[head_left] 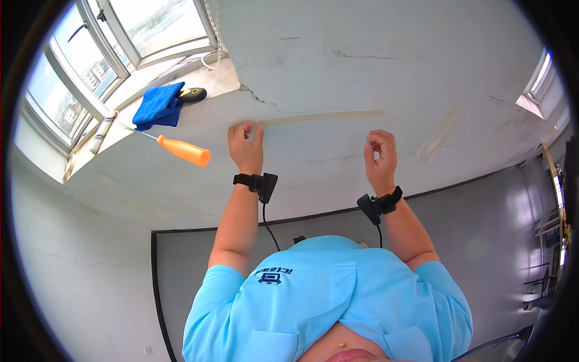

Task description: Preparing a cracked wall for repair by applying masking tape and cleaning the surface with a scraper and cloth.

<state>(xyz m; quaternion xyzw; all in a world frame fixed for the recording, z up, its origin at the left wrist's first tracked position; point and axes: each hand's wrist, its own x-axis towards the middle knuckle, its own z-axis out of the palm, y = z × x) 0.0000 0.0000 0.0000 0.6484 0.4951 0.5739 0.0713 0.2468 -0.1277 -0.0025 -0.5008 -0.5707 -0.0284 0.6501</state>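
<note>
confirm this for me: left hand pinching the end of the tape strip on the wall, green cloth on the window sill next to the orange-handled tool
One detail is wrong: the head view shows the cloth on the window sill is blue, not green. The rest holds: the left hand pinches the end of the tape strip on the wall, and the cloth lies next to the orange-handled tool.

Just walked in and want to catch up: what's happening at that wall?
A person in a light blue shirt faces a cracked white wall. The left hand pinches the end of a long strip of tan tape stuck across the wall. The right hand is raised beside it, fingers curled, apart from the tape. On the window sill to the left lie a blue cloth and an orange-handled tool.
</note>
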